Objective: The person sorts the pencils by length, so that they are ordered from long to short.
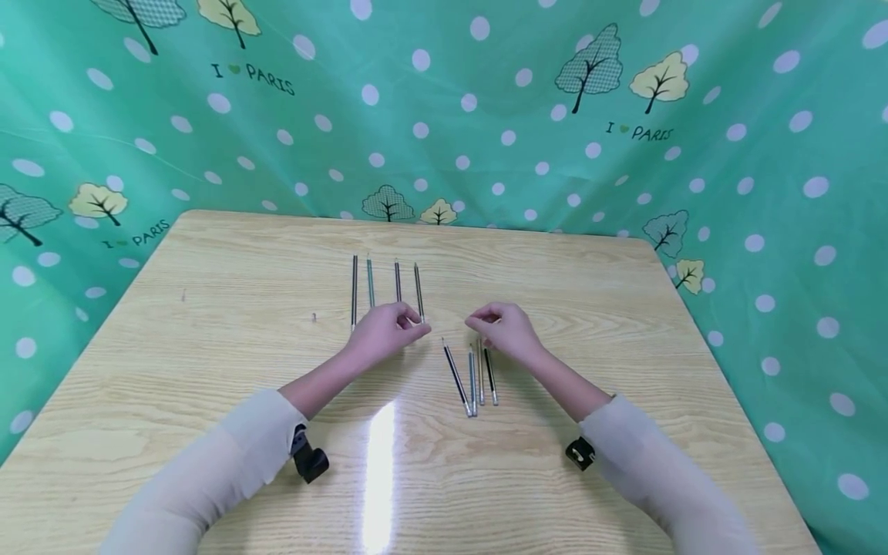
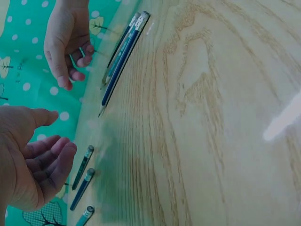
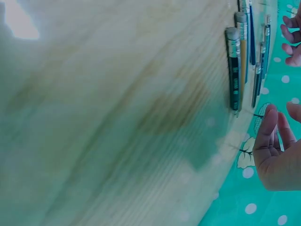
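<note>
The left hand (image 1: 388,330), left of the pencil bunch (image 1: 472,379) on the counter (image 1: 208,370), and right hand (image 1: 509,331), by the bunch's tips, hang loosely parted, holding nothing, with four spaced pencils (image 1: 371,283) beyond it, leftward.

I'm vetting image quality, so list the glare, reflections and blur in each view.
Head: a white streak of glare on the table, between the forearms; left wrist: glare at the right edge, the cloth tinting the tabletop green; right wrist: glare top left, wood grain soft and hazy, nearest pencils clearer.
</note>
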Demonstrator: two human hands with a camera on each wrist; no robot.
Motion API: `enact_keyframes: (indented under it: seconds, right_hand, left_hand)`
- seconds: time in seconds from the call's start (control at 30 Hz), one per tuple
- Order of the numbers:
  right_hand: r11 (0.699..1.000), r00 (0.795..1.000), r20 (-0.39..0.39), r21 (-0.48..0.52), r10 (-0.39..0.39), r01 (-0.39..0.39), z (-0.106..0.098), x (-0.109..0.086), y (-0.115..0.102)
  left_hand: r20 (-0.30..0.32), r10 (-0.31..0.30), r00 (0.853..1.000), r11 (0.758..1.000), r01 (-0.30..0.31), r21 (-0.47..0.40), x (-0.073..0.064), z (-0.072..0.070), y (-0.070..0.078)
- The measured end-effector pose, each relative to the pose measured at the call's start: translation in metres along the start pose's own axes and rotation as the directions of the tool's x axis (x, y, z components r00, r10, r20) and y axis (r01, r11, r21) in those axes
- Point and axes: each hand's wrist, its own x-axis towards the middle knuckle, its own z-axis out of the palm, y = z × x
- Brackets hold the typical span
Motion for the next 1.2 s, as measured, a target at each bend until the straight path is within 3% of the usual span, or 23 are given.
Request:
enact_keyframes:
  seconds: [0.57, 1.2]
  right_hand:
    - [0.997, 0.999, -0.022, -0.064, 0.032, -0.033, -0.007, -0.009, 0.012]
    - [0.989, 1.000, -0.001, -0.146, -0.025, 0.025, -0.004, -0.013, 0.019]
  left_hand:
    - [0.019, 0.038, 0.999, 0.999, -0.037, -0.028, -0.003, 0.013, 0.005]
    - [0.029, 0.029, 0.999, 0.999, -0.030, 0.020, -0.003, 0.019, 0.005]
